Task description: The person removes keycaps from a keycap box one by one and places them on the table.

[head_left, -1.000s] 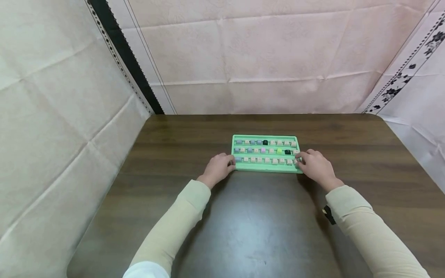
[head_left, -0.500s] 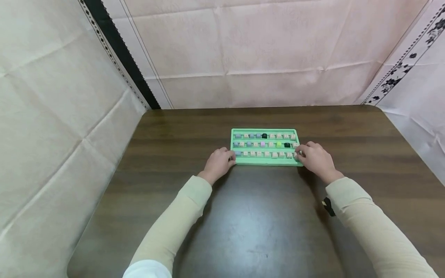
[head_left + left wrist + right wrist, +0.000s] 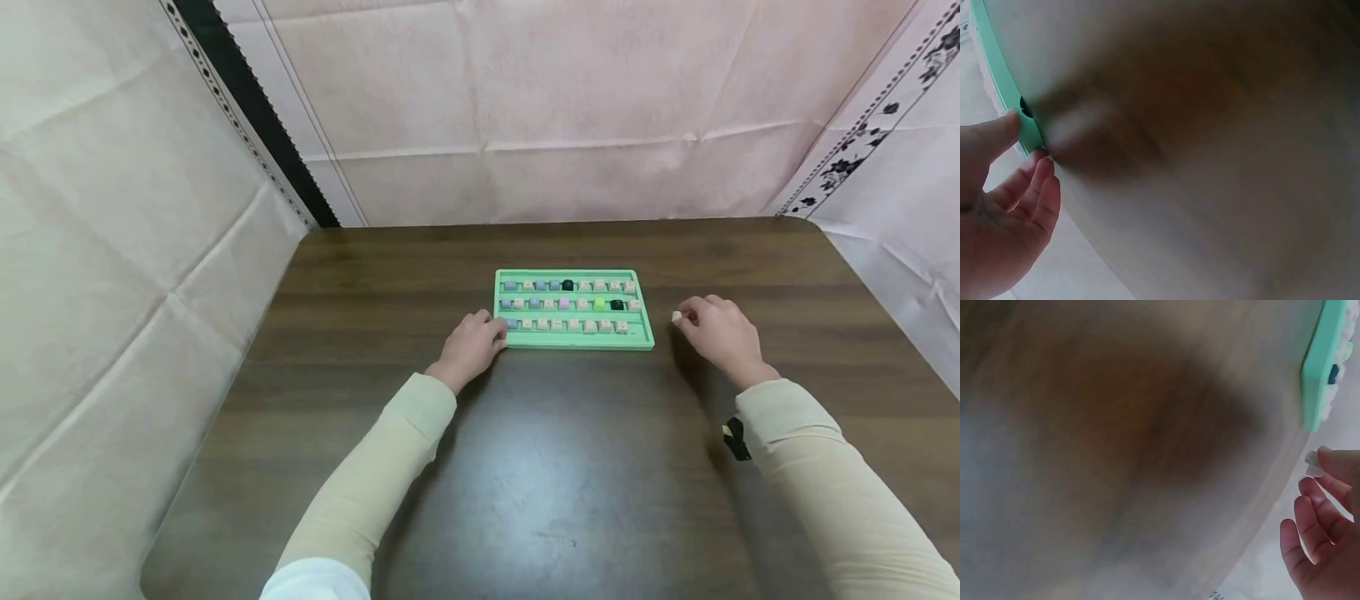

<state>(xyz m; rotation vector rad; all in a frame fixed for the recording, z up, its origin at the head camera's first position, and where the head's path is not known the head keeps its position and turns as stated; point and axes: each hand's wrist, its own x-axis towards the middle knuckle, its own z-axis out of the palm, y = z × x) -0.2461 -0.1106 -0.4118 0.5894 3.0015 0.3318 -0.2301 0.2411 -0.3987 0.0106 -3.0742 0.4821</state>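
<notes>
A mint-green tray [image 3: 577,342] with three rows of small keycaps [image 3: 563,303] lies on the brown wooden table; most are white, with some blue-grey, black, pink and yellow-green ones. My left hand [image 3: 468,346] pinches the tray's near left corner. Its thumb and fingertips meet at the green edge in the left wrist view. Off the tray's right side, above the tabletop, my right hand [image 3: 720,336] pinches a small white keycap [image 3: 1313,464] between thumb and index finger. Bare green shows at the right end of the tray's front row.
The wooden table [image 3: 525,467] spreads around the tray, its far edge close behind it. Pale cloth [image 3: 600,108] hangs beyond that edge and on both sides. A dark band [image 3: 258,108] runs down the cloth at left, a floral border [image 3: 847,158] at right.
My right hand has pulled a white keycap from the right end of the front row and moved right with it. The left hand stays at the tray's corner; the head view has tilted slightly.
</notes>
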